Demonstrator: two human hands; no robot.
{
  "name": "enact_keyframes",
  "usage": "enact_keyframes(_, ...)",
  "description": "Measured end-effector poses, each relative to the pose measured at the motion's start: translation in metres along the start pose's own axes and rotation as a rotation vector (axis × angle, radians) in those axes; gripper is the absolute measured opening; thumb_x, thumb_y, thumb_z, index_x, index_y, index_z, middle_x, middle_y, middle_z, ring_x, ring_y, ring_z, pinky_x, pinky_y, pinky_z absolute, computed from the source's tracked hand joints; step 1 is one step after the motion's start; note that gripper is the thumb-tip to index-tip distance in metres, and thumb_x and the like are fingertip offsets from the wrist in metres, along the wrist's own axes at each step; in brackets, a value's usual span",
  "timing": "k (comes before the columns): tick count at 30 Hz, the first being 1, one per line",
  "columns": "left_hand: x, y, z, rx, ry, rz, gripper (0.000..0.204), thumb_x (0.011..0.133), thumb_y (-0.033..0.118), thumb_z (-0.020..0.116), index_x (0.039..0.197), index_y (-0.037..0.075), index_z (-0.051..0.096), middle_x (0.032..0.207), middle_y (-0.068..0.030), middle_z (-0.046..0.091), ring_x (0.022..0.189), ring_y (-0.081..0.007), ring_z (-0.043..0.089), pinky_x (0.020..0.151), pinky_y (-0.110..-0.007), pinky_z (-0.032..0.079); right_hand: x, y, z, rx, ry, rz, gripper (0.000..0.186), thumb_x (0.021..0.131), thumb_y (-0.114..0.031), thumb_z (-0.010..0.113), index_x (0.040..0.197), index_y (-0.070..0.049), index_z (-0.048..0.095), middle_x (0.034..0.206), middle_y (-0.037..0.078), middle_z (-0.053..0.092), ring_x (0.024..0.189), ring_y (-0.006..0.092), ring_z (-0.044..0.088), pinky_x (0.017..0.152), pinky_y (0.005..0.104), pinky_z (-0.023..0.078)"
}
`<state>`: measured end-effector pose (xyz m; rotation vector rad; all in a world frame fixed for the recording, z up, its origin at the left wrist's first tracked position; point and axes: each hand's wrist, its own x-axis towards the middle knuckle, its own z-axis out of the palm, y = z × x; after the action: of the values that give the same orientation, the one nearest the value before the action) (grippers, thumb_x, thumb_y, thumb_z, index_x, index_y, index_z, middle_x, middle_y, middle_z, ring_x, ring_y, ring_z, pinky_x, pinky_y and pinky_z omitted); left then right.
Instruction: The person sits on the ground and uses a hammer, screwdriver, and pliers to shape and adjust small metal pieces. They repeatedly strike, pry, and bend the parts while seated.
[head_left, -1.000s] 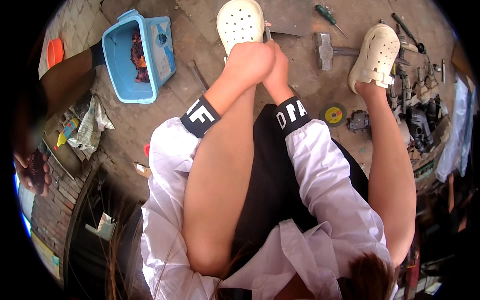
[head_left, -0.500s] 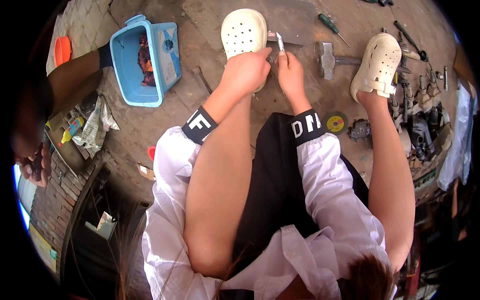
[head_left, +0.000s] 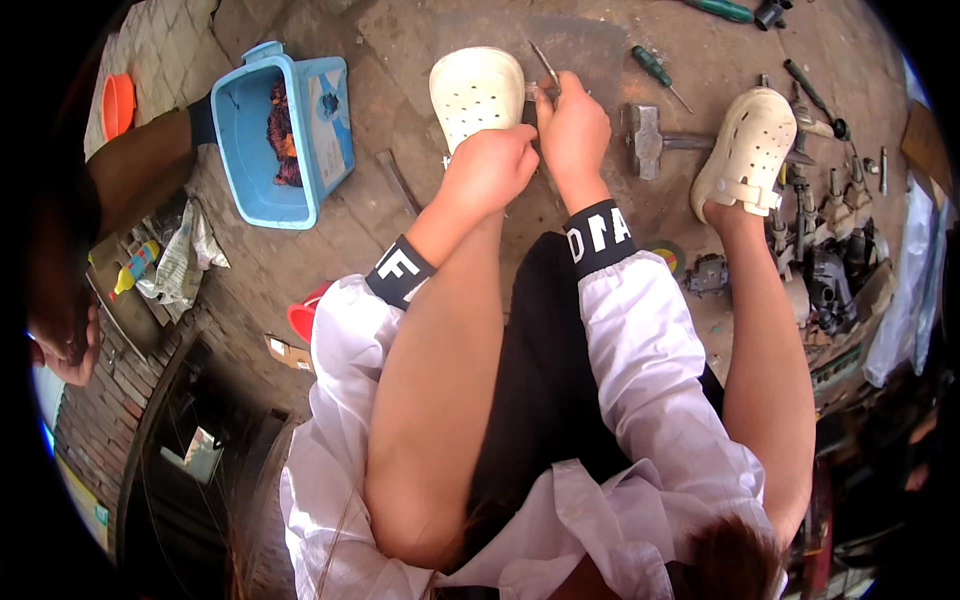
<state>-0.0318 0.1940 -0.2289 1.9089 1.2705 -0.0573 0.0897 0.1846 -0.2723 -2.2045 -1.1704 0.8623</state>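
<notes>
My right hand [head_left: 575, 130] is closed around a slim silver knife [head_left: 544, 63], its thin blade pointing up and a little left. Beside it, my left hand [head_left: 487, 172] has its fingers curled in a pinch, close to the right fingers. Whatever the left fingers hold is hidden behind them. Both hands are just above and beside the cream clog [head_left: 476, 95] on my left foot. A dark flat metal sheet [head_left: 590, 50] lies on the ground beyond the knife.
A hammer [head_left: 645, 142] and green screwdriver [head_left: 652, 66] lie right of my hands, near my other clog [head_left: 752, 140]. Greasy metal parts [head_left: 830, 270] crowd the far right. At left stand a blue basin [head_left: 226, 140] and another person's hand [head_left: 82, 350].
My right hand has turned, so the knife now shows narrow and leans left. My left hand stays curled by the clog. The view has shifted slightly.
</notes>
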Motion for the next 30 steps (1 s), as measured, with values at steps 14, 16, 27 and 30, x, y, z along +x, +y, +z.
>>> enact_keyframes(14,-0.009,0.061,-0.073,-0.986,0.263,-0.212,0.018,0.086,0.008,0.064,0.102,-0.001,0.066,0.065,0.0002,0.061,0.052,-0.0040,0.053,0.048,-0.018,0.040,-0.018,-0.051,-0.093,1.278,-0.347,0.395,0.017,0.081,-0.010,0.070,0.091,0.000,0.062,0.059,-0.009,0.045,0.047,-0.0008,0.032,0.042,0.0190,0.020)
enact_keyframes(16,-0.015,0.068,-0.079,-1.004,0.274,-0.230,0.016,0.086,0.007,0.064,0.100,-0.001,0.065,0.064,0.0001,0.060,0.052,-0.0041,0.053,0.048,-0.018,0.040,-0.022,-0.060,-0.100,1.291,-0.381,0.388,0.017,0.081,-0.010,0.071,0.091,0.000,0.062,0.060,-0.008,0.046,0.047,-0.0009,0.032,0.042,0.0189,0.020)
enact_keyframes(27,-0.028,0.078,-0.090,-0.945,0.470,-0.121,0.003,0.079,-0.001,0.066,0.079,-0.002,0.063,0.067,0.0021,0.056,0.054,-0.0025,0.051,0.049,-0.017,0.039,-0.040,-0.089,-0.108,0.844,-0.065,0.072,0.016,0.076,-0.009,0.073,0.085,-0.001,0.061,0.057,-0.007,0.043,0.052,0.0007,0.037,0.047,0.0183,0.030)
enact_keyframes(30,-0.027,0.074,-0.088,-0.807,0.559,-0.033,0.005,0.075,-0.004,0.067,0.075,-0.001,0.063,0.069,0.0022,0.054,0.054,-0.0022,0.050,0.049,-0.017,0.039,-0.044,-0.094,-0.108,0.752,-0.044,0.019,0.014,0.074,-0.009,0.073,0.082,-0.002,0.063,0.053,-0.007,0.039,0.051,0.0012,0.034,0.047,0.0189,0.030)
